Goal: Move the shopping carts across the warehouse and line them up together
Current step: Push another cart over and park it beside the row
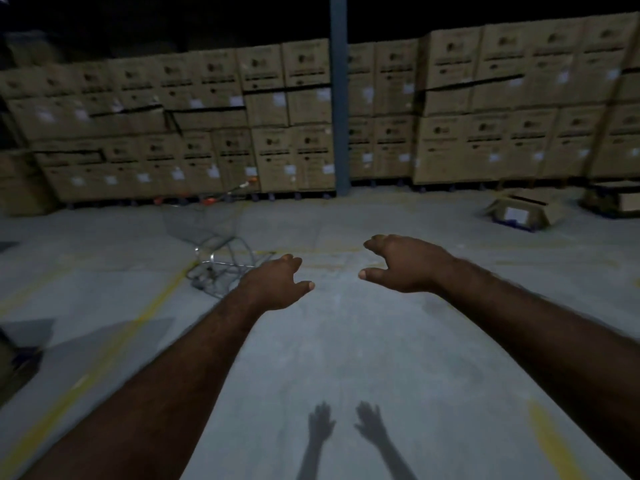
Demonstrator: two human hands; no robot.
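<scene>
A wire shopping cart (211, 237) with an orange-tipped handle stands on the concrete floor left of centre, in front of the box wall; it is blurred and dim. My left hand (277, 284) reaches forward, palm down, fingers loosely curled and holding nothing, just right of the cart's lower frame and apart from it. My right hand (401, 263) is stretched out further right over bare floor, fingers relaxed, also holding nothing. Shadows of both hands fall on the floor near the bottom edge.
A tall wall of stacked cardboard boxes (277, 119) runs across the back, with a blue steel column (339, 98) in front. An opened box (523, 211) lies on the floor at right. Yellow floor lines (152, 306) cross at left. Dark objects sit at the left edge.
</scene>
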